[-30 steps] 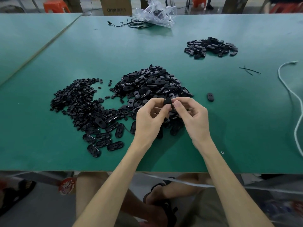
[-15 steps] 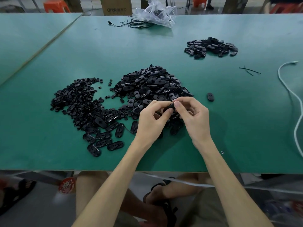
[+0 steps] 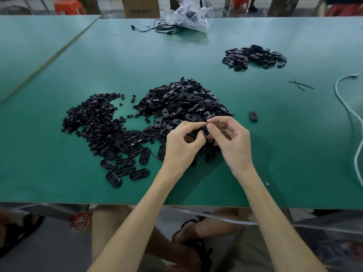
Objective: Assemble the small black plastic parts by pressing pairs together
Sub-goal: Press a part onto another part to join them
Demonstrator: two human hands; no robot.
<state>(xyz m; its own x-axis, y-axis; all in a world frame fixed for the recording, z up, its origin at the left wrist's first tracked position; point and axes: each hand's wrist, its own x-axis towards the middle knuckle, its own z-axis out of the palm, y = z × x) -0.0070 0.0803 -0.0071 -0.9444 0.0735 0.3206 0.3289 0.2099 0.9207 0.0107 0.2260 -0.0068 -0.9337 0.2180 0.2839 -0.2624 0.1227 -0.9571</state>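
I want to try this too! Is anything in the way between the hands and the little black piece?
Nothing visible: the left hand and right hand already pinch the small black plastic part between their fingertips, above the green table.

Cardboard box point(image 3: 140, 7) beyond table's far edge: dark print on front face, letters read roughly "OTOR", followed by characters too blurred to read. Round red sticker point(image 3: 81, 220) below table's near edge, left side: white cartoon figure, no legible words. No other text, numbers or brands legible.
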